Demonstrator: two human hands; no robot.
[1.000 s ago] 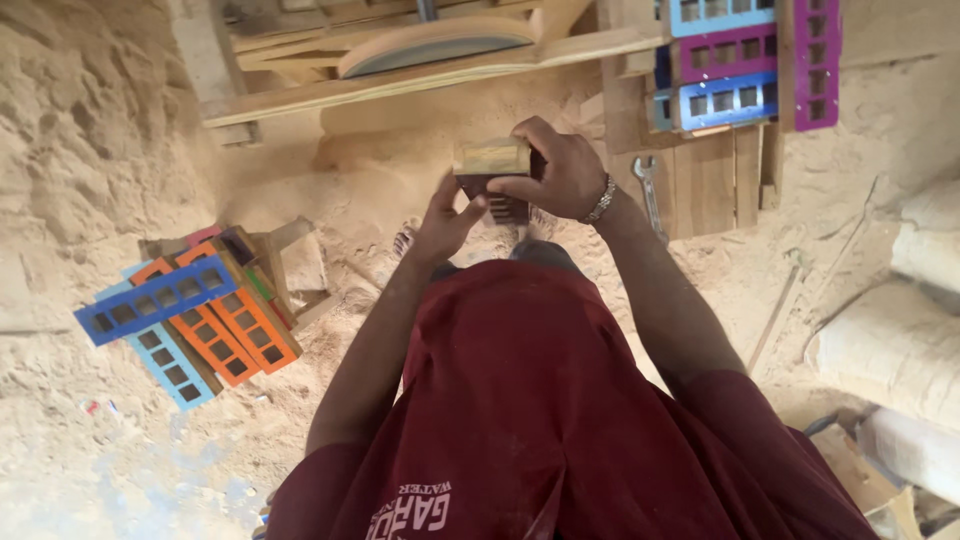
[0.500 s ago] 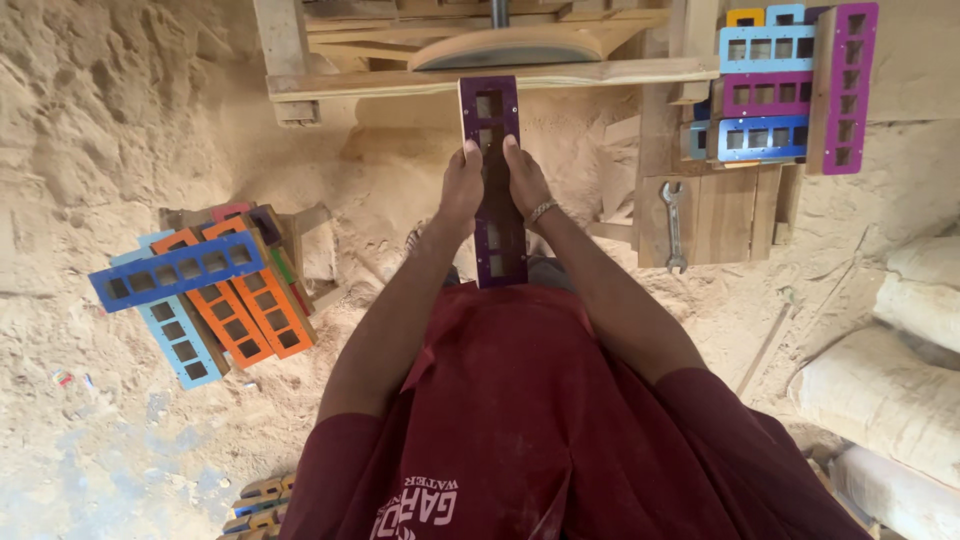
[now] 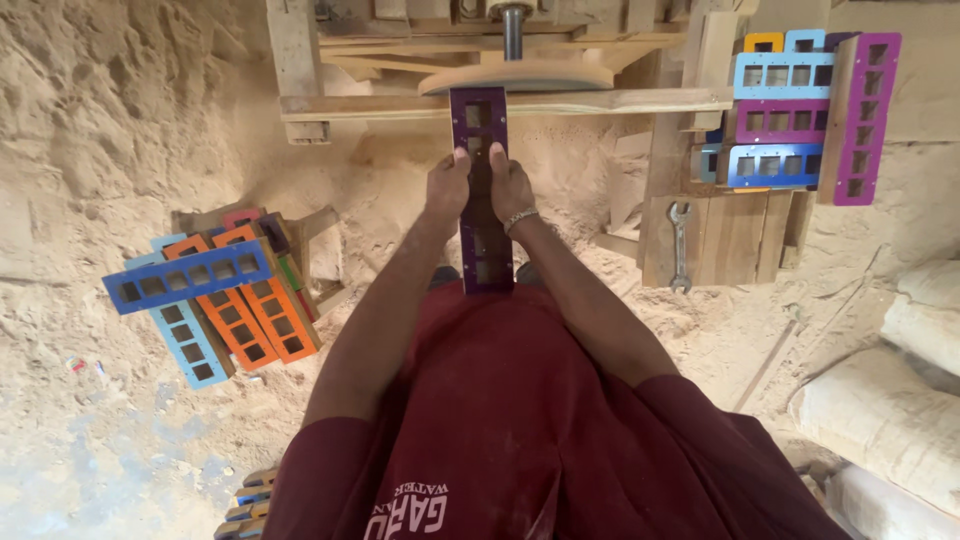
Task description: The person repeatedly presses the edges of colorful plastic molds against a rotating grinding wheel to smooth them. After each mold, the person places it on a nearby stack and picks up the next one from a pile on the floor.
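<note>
Both hands, left [image 3: 447, 188] and right [image 3: 511, 186], grip a purple slotted strip [image 3: 481, 190] against the sanding disc [image 3: 516, 75] at twelve o'clock; fingers could slip into it.

Frame [image 3: 480, 190] between hands, probably under disc [image 3: 520, 75]

wood wkshop | sawdust floor [image 3: 120, 110]; sanding disc [image 3: 515, 75]; spanner [image 3: 680, 245]; painted frames [image 3: 800, 110]

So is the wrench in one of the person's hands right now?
No, the wrench lies on the wooden boards while both hands grip the purple slotted strip.
</note>
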